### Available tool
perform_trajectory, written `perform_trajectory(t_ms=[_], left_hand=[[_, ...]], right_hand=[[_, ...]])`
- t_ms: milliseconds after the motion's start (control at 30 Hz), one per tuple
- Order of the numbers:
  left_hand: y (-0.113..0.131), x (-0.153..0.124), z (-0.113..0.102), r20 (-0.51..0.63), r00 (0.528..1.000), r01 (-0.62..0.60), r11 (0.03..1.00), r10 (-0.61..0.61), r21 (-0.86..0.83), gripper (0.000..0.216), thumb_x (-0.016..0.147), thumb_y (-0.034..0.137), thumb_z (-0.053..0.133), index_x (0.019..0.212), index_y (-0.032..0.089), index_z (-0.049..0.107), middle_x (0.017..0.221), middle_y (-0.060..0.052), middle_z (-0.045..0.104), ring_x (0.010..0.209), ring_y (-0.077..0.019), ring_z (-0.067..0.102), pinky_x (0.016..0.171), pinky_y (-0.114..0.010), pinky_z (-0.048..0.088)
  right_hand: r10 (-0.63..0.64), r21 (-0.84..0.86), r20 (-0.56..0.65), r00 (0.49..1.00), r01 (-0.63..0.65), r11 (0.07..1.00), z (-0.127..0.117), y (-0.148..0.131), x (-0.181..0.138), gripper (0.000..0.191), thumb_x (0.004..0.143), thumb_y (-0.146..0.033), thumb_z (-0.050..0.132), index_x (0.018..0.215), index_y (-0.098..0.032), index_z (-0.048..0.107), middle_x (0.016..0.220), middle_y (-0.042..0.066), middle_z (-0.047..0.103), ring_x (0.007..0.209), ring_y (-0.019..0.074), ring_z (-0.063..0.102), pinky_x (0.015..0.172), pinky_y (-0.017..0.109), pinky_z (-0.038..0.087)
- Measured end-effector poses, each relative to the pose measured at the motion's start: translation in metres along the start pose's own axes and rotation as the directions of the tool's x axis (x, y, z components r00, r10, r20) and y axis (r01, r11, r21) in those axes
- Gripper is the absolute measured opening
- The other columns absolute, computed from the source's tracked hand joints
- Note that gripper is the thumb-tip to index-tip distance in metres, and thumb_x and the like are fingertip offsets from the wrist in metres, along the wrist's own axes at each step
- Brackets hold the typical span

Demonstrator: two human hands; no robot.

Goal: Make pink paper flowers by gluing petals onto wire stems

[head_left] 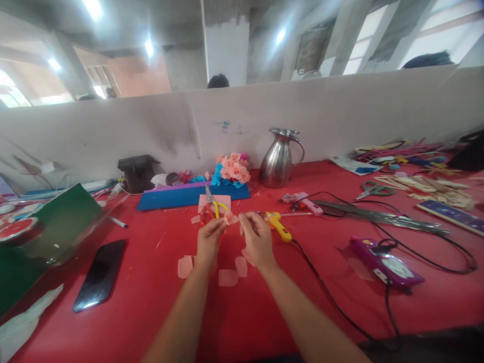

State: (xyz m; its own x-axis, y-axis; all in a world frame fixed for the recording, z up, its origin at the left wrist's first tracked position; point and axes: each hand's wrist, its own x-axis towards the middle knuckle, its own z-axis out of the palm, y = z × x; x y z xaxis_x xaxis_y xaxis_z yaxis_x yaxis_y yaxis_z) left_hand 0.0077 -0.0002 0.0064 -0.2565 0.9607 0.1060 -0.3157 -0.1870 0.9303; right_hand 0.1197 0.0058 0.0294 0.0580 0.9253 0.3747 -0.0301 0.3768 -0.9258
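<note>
One red table (151,327) spreads under everything, with a pale wall (159,131) behind. At twelve o'clock from the hands, a bunch of peach flowers (234,170) stands near that wall; at three o'clock a yellow glue gun (280,228) lies just beside the right hand (259,241), and at six o'clock lie loose pink pieces (228,278). Smallest is the little pink flower (227,218) at the dial's centre, between both hands. It looks feather-light, soft and easily creased, so best held low, by its base. The left hand (209,241) pinches it narrowly; the right fingertips nearly meet at three o'clock from it, beside a thin petal (234,220), though I cannot tell whether they grip it
</note>
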Motion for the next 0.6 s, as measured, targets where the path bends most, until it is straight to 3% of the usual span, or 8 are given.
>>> perform_trajectory(t_ms=[133, 233, 400, 600], left_hand=[[0.002, 0.0, 0.001, 0.002, 1.0, 0.021, 1.0, -0.021, -0.021, 0.019, 0.063, 0.029, 0.07, 0.078, 0.017, 0.072, 0.082, -0.004, 0.069, 0.082, -0.0158, 0.059, 0.081, -0.028, 0.041], [0.001, -0.001, 0.001, -0.003, 1.0, 0.026, 1.0, -0.026, -0.015, 0.019, 0.064, 0.028, 0.07, 0.079, 0.016, 0.071, 0.08, -0.004, 0.069, 0.081, -0.0157, 0.059, 0.081, -0.028, 0.041], [-0.001, 0.0, -0.001, 0.041, 0.999, 0.01, 0.999, -0.008, -0.041, 0.016, 0.063, 0.026, 0.07, 0.076, 0.017, 0.071, 0.081, -0.004, 0.069, 0.079, -0.016, 0.06, 0.079, -0.029, 0.043], [0.002, -0.002, 0.0, 0.063, 0.998, -0.025, 1.0, 0.025, 0.001, 0.013, 0.064, 0.024, 0.067, 0.075, 0.017, 0.071, 0.082, -0.005, 0.069, 0.082, -0.0171, 0.06, 0.082, -0.031, 0.043]], right_hand=[[-0.027, -0.038, -0.04, 0.999, 0.026, 0.999, -0.001, 0.001, 0.0, 0.028, 0.083, -0.037, 0.05, 0.063, -0.019, 0.044, 0.05, -0.006, 0.039, 0.046, 0.0078, 0.035, 0.044, 0.02, 0.029], [-0.137, -0.145, -0.068, 0.988, 0.126, 0.981, -0.001, 0.0, -0.005, 0.023, 0.084, -0.034, 0.049, 0.068, -0.018, 0.048, 0.053, -0.005, 0.043, 0.047, 0.0078, 0.038, 0.046, 0.02, 0.032], [-0.319, -0.378, 0.011, 0.948, 0.3, 0.876, 0.001, 0.001, -0.012, 0.016, 0.079, -0.034, 0.058, 0.081, -0.018, 0.058, 0.05, -0.006, 0.046, 0.044, 0.0073, 0.043, 0.047, 0.019, 0.035], [-0.413, -0.496, 0.018, 0.911, 0.367, 0.787, 0.002, 0.007, -0.009, 0.018, 0.081, -0.034, 0.055, 0.082, -0.018, 0.063, 0.05, -0.004, 0.051, 0.045, 0.0081, 0.047, 0.047, 0.019, 0.038]])
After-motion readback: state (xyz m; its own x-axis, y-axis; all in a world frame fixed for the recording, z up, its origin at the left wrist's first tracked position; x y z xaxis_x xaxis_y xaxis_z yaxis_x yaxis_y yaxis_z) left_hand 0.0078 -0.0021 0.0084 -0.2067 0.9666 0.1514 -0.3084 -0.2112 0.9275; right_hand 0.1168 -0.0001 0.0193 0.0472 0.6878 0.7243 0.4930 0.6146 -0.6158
